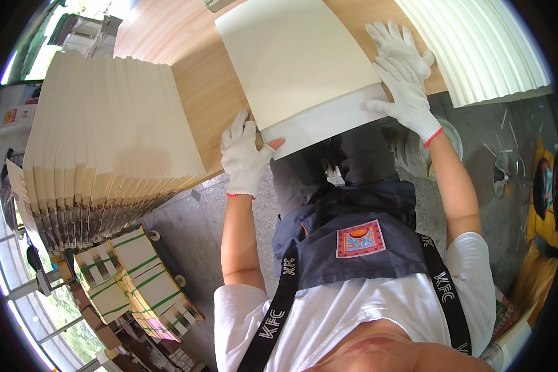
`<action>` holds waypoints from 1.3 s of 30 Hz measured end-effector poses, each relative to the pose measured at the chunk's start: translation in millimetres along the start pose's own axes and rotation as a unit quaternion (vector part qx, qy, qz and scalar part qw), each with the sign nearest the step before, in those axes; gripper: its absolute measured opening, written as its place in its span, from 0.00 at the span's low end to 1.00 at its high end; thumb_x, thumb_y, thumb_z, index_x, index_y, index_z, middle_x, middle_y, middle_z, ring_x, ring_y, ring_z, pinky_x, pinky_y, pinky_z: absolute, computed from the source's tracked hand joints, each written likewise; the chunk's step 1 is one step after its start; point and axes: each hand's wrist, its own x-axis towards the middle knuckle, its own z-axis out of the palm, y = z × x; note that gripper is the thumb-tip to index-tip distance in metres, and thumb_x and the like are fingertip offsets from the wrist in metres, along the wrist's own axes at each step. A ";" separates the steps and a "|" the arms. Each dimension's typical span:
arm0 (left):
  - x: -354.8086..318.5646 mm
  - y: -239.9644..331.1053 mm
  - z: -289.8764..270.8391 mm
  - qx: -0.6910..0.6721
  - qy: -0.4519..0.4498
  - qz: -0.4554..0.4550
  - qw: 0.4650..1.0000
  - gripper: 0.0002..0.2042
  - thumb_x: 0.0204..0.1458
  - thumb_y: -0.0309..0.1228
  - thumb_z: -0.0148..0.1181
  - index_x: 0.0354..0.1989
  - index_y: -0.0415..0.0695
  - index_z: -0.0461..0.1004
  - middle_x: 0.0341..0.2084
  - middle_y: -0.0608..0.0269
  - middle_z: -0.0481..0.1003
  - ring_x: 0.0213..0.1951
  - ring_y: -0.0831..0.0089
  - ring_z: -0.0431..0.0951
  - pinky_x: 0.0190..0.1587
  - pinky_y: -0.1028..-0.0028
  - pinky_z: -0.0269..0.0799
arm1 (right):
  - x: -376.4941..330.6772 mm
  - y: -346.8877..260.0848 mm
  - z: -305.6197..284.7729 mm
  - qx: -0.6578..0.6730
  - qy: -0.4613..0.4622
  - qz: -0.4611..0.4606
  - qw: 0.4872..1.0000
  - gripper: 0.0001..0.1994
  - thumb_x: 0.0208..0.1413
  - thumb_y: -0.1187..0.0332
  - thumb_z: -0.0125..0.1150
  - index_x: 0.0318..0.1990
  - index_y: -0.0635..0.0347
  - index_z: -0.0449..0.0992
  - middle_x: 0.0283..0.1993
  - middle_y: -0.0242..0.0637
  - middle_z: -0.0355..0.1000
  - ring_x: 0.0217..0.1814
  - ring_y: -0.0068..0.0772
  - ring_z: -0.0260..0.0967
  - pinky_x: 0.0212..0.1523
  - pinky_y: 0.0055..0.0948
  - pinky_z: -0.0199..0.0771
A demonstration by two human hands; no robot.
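Observation:
A large cream sheet (297,56) lies on the wooden table (211,87) in front of me. Along its near edge a strip of a white sheet (328,124) sticks out from under it, just over the table's front. My left hand (243,152), in a white knit glove with the thumb tip bare, rests at the near left corner, thumb stretched toward the white sheet's edge. On the right side, my gloved right hand (406,96) lies flat with fingers spread, thumb on the white sheet's near right corner. A second white glove (394,43) shows just beyond it; no arm is visible there.
Tall fanned piles of cream sheets stand on both sides, a left pile (105,118) and a right pile (477,49). Green-strapped stacks (142,263) sit low at the left. A pale bucket (451,139) and a yellow bag (541,161) are at the right.

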 end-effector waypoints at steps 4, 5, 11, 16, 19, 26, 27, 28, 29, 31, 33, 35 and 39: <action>-0.9 -3.4 3.4 0.011 0.001 0.004 1.000 0.35 0.42 0.55 0.70 0.52 0.39 0.74 0.64 0.55 0.66 0.58 0.49 0.67 0.60 0.59 0.66 | -0.4 -0.1 -0.8 0.001 -0.004 -0.003 1.000 0.44 0.49 0.38 0.63 0.68 0.57 0.63 0.74 0.36 0.56 0.79 0.35 0.44 0.77 0.40 0.40; -0.7 -3.1 3.7 0.010 0.001 0.006 1.000 0.35 0.42 0.55 0.70 0.52 0.39 0.74 0.64 0.55 0.66 0.59 0.49 0.67 0.60 0.59 0.66 | -0.3 0.3 -0.6 0.004 -0.004 -0.003 1.000 0.44 0.49 0.38 0.63 0.68 0.57 0.63 0.74 0.36 0.56 0.79 0.35 0.44 0.77 0.40 0.40; 2.3 17.5 -5.2 0.012 0.075 0.029 0.997 0.36 0.37 0.45 0.76 0.56 0.44 0.71 0.64 0.57 0.65 0.61 0.51 0.66 0.61 0.60 0.66 | -1.6 4.1 1.7 0.000 0.006 -0.005 1.000 0.45 0.48 0.35 0.61 0.68 0.56 0.64 0.74 0.35 0.56 0.78 0.37 0.45 0.77 0.42 0.40; 10.0 42.6 -15.1 -0.047 -0.001 0.137 0.989 0.36 0.35 0.39 0.78 0.57 0.46 0.71 0.61 0.57 0.68 0.61 0.53 0.67 0.60 0.60 0.68 | -1.8 0.4 -2.3 0.002 0.017 -0.014 1.000 0.43 0.48 0.39 0.64 0.67 0.57 0.64 0.73 0.36 0.57 0.77 0.38 0.47 0.76 0.41 0.43; 9.2 33.8 -2.6 -0.073 0.080 0.054 0.993 0.34 0.38 0.40 0.76 0.56 0.44 0.72 0.59 0.57 0.69 0.60 0.52 0.67 0.61 0.59 0.65 | -2.4 -3.1 -5.3 -0.007 0.015 -0.007 1.000 0.42 0.48 0.42 0.66 0.67 0.58 0.64 0.73 0.37 0.58 0.77 0.39 0.47 0.75 0.40 0.45; -10.8 -1.9 21.7 -0.088 0.090 0.001 0.992 0.24 0.44 0.35 0.73 0.48 0.36 0.76 0.61 0.51 0.69 0.61 0.49 0.66 0.61 0.60 0.65 | -1.4 1.6 -0.2 -0.013 0.014 -0.016 1.000 0.44 0.50 0.36 0.60 0.68 0.57 0.63 0.73 0.34 0.57 0.78 0.34 0.46 0.77 0.39 0.38; -11.5 -2.1 21.2 -0.086 0.082 -0.004 0.993 0.24 0.44 0.36 0.72 0.48 0.36 0.76 0.62 0.50 0.68 0.61 0.49 0.66 0.61 0.60 0.65 | -1.8 2.8 1.1 -0.011 0.017 -0.017 1.000 0.44 0.50 0.36 0.60 0.68 0.57 0.63 0.73 0.34 0.57 0.78 0.34 0.45 0.77 0.39 0.39; -12.3 -2.4 20.1 -0.084 0.075 -0.008 0.994 0.24 0.45 0.36 0.72 0.49 0.36 0.76 0.63 0.50 0.67 0.62 0.48 0.65 0.62 0.60 0.64 | -1.9 2.4 3.0 -0.009 0.013 -0.014 1.000 0.45 0.49 0.37 0.62 0.69 0.57 0.62 0.74 0.33 0.57 0.78 0.33 0.44 0.77 0.39 0.39; -11.5 -1.8 19.0 -0.083 0.068 -0.009 0.994 0.24 0.46 0.36 0.71 0.49 0.36 0.76 0.63 0.50 0.66 0.62 0.48 0.65 0.62 0.60 0.64 | -1.6 1.8 2.7 -0.012 0.011 -0.012 1.000 0.45 0.49 0.37 0.62 0.69 0.57 0.62 0.74 0.33 0.56 0.78 0.33 0.44 0.77 0.39 0.39; -12.4 -4.3 18.6 -0.088 0.059 -0.013 0.994 0.25 0.46 0.38 0.71 0.50 0.36 0.75 0.64 0.50 0.66 0.62 0.48 0.64 0.63 0.60 0.63 | -1.4 0.6 1.6 -0.018 0.007 -0.006 1.000 0.45 0.49 0.37 0.62 0.69 0.57 0.62 0.74 0.33 0.56 0.79 0.33 0.44 0.77 0.39 0.39; -11.4 -5.6 20.6 -0.090 0.052 -0.016 0.994 0.25 0.47 0.38 0.71 0.50 0.37 0.75 0.64 0.50 0.66 0.63 0.48 0.64 0.63 0.59 0.63 | -1.2 0.5 1.3 -0.015 0.003 -0.003 1.000 0.45 0.49 0.37 0.62 0.69 0.57 0.62 0.74 0.33 0.55 0.79 0.33 0.44 0.77 0.39 0.39; -11.2 -4.2 21.9 -0.088 0.054 -0.019 0.995 0.25 0.47 0.39 0.70 0.50 0.37 0.75 0.64 0.50 0.66 0.63 0.48 0.64 0.63 0.59 0.63 | -1.3 0.1 0.5 -0.015 0.001 -0.001 1.000 0.45 0.49 0.37 0.62 0.69 0.57 0.62 0.74 0.33 0.55 0.79 0.33 0.44 0.77 0.39 0.39; -10.3 -2.6 20.0 -0.077 0.055 -0.015 0.995 0.25 0.47 0.39 0.70 0.51 0.38 0.75 0.64 0.51 0.66 0.63 0.49 0.64 0.63 0.60 0.62 | -1.3 0.8 -1.1 -0.008 0.002 -0.007 1.000 0.45 0.49 0.37 0.61 0.69 0.57 0.62 0.74 0.34 0.56 0.78 0.34 0.44 0.77 0.40 0.39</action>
